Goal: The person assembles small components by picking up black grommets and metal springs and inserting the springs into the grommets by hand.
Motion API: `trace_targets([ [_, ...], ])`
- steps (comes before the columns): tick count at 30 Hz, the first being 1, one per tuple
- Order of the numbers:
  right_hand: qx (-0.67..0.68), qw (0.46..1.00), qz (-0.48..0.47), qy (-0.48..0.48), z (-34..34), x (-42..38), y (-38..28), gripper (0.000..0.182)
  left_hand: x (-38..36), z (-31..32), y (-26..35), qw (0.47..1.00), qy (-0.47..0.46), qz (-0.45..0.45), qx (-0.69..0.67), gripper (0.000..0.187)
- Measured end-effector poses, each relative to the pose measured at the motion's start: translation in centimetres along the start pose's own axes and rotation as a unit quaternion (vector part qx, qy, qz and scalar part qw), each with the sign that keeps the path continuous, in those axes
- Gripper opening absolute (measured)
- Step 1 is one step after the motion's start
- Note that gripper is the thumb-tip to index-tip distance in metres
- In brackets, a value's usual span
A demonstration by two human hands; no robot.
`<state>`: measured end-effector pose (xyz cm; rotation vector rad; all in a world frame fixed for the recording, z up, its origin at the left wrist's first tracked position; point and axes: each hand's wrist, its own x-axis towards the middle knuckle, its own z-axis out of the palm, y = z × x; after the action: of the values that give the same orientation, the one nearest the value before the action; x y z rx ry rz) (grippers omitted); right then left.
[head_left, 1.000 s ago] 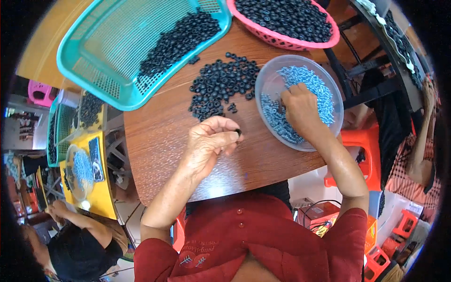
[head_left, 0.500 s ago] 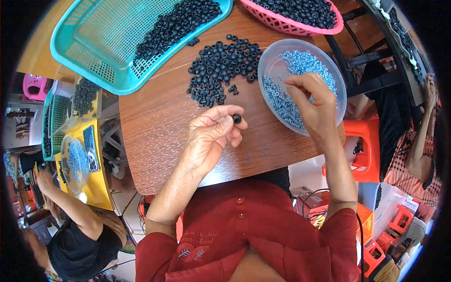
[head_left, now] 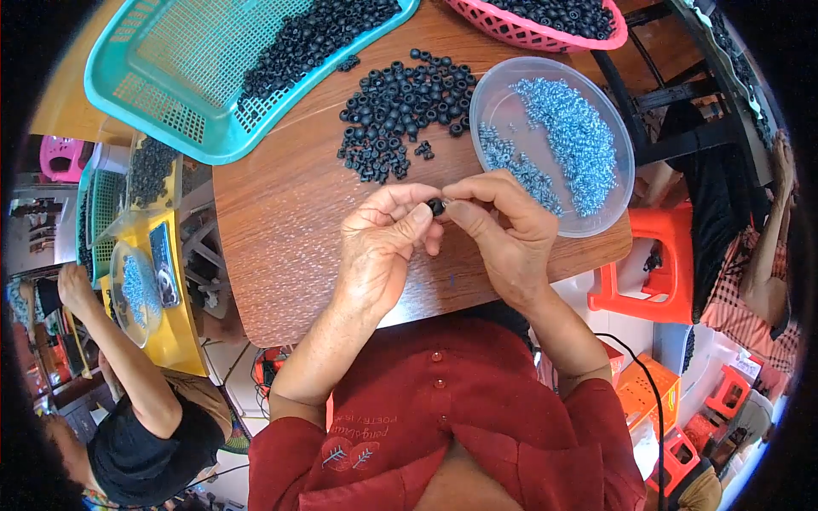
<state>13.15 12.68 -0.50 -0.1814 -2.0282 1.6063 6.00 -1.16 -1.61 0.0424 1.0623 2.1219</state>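
Observation:
Between the thumb and fingers of my left hand (head_left: 375, 247) is a small black plastic ring-like piece (head_left: 436, 207), its opening turned toward the right. My right hand (head_left: 515, 234) meets it from the right, thumb and forefinger pinched against its open side. A tiny pale bit shows at those fingertips, but the fingers cover most of it. Beyond my hands lies a loose pile of similar black pieces (head_left: 409, 102). To the right stands a round clear plastic bowl (head_left: 626, 162) with small light-blue see-through pieces (head_left: 575, 140) in it.
A turquoise mesh basket (head_left: 162, 77) of black pieces sits at the table's far left, a pink basket (head_left: 537, 32) at the far right. Red stools (head_left: 677, 264) stand right of the wooden table (head_left: 290, 221). A co-worker (head_left: 145, 426) sits left beside a yellow table (head_left: 183, 341).
My right hand has left the clear bowl and moved left and nearer, up to the black piece in my left hand. My left hand still holds that piece in nearly the same place.

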Motion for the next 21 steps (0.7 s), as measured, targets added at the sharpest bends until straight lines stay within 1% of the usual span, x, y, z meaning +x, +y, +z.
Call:
trace_targets([
  [4,-0.031,0.999,-0.019,0.011,0.2,-0.1,0.2,0.017,-0.1,0.4,0.1,1.000,0.016,-0.004,-0.008,0.020],
  [8,-0.031,0.999,-0.026,0.024,0.6,-0.3,0.5,0.017,0.1,0.4,-0.1,0.999,0.028,0.017,-0.004,0.018],
  [10,-0.069,0.994,-0.078,0.041,0.7,-0.3,0.8,0.016,0.2,0.2,-0.1,0.999,0.032,0.025,-0.004,0.017],
  [12,-0.065,0.994,-0.072,0.057,1.1,-0.3,0.8,0.016,0.2,0.0,-0.1,1.000,0.012,0.009,-0.019,0.017],
  [13,-0.061,0.993,-0.066,0.073,1.3,-0.3,0.8,0.017,0.2,0.0,-0.1,1.000,0.011,0.009,-0.019,0.017],
  [16,-0.057,0.994,-0.063,0.076,1.5,-0.3,0.8,0.017,0.1,0.5,-0.4,0.999,0.032,0.019,0.021,0.017],
  [18,-0.054,0.994,-0.060,0.076,1.6,-0.4,1.1,0.017,0.1,0.9,-0.6,0.994,0.050,0.067,0.064,0.016],
  [19,-0.050,0.994,-0.058,0.076,1.7,-0.4,1.3,0.017,0.1,0.9,-0.7,0.994,0.050,0.067,0.065,0.016],
  [21,-0.050,0.994,-0.055,0.078,1.9,-0.6,1.4,0.017,0.3,0.6,-1.0,0.989,0.069,0.102,0.087,0.014],
])
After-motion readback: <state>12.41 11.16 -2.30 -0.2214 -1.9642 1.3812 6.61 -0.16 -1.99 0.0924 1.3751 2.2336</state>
